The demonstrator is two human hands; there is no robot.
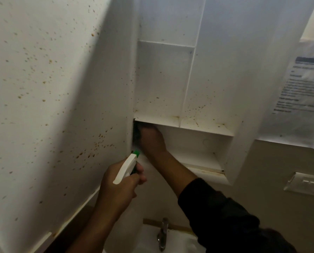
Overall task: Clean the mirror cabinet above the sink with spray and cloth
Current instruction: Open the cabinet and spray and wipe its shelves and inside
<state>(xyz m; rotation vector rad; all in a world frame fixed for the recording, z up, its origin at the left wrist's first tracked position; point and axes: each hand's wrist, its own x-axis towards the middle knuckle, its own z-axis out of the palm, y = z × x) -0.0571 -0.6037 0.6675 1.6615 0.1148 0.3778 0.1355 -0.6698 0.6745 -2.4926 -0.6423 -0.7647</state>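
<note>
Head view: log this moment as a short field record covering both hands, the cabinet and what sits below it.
left hand: grips spray bottle, green nozzle aimed toward the cabinet
right hand: inside lowest compartment at its left end, on a dark cloth, grip unclear
cabinet door: swung open, brown specks all over
shelves: white, brown spots and stains
below: faucet
right side: printed paper sheet, wall switch

Cabinet open, brown-speckled; spray white/green; dark cloth lower-left compartment.
</note>
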